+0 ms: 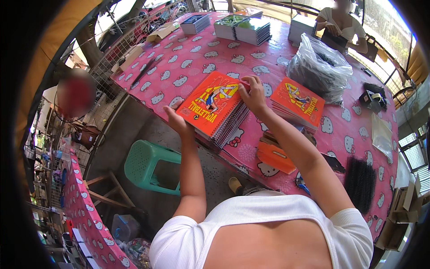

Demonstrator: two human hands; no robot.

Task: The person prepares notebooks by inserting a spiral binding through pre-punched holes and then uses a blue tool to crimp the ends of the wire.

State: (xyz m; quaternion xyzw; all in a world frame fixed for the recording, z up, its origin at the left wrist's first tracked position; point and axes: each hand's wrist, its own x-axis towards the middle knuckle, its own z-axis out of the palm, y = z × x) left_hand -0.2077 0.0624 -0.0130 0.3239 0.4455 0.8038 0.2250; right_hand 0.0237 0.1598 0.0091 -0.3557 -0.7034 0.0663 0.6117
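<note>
A stack of orange-covered spiral notebooks [214,106] lies at the near edge of a pink patterned table [188,58]. My left hand [177,120] grips the stack's near left corner. My right hand [252,92] rests on the stack's far right corner, fingers curled on the top cover. A second stack of the same orange notebooks [299,102] lies just to the right of my right forearm.
A clear bag of black spiral coils [319,68] sits behind the second stack. Loose black coils [359,181] lie at the right. More notebook piles [244,29] stand at the far side, where another person [342,24] works. A green plastic stool [150,166] stands below the table edge.
</note>
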